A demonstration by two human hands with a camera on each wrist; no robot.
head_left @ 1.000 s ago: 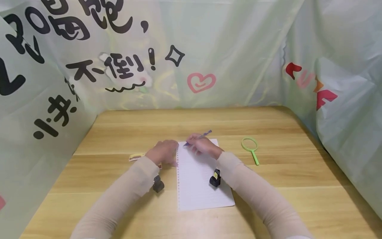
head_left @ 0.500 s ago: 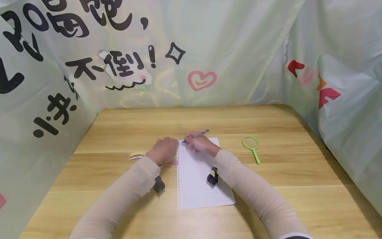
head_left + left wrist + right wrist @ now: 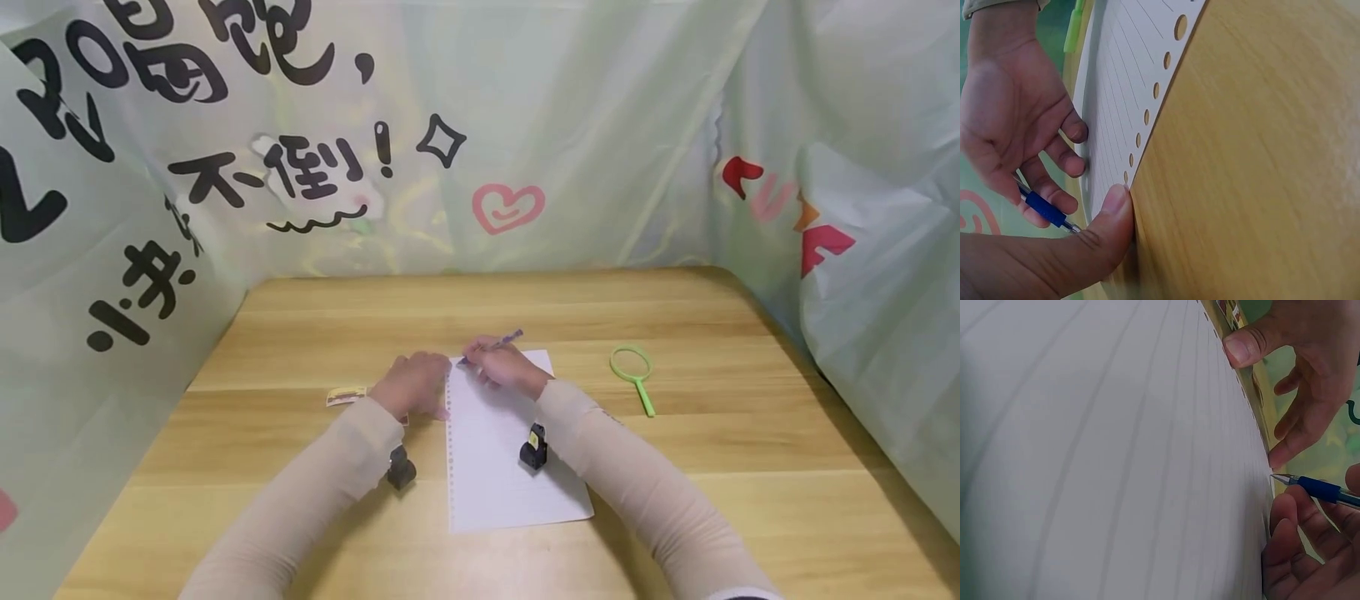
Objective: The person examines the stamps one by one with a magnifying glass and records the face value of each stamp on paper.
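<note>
- Right hand [image 3: 501, 363] and pen [image 3: 1319, 489] sit slightly farther left than one second earlier, the tip nearer the punched edge of the paper [image 3: 517, 492].
- Pen: slim, with blue grip and conical metallic tip; pinched by bent right fingers near the sheet's upper left corner.
- Left hand [image 3: 412, 383]: fingers loosely spread, grasping nothing; thumb rests on the punched margin.
- Paper: white, ruled, round-holed; lies on the wood-grained table [image 3: 750, 425].
- Magnifying glass [image 3: 645, 400]: green, ring-shaped frame, straight handle; right of the paper.

Magnif. [image 3: 643, 395] R of paper [image 3: 491, 492]
</note>
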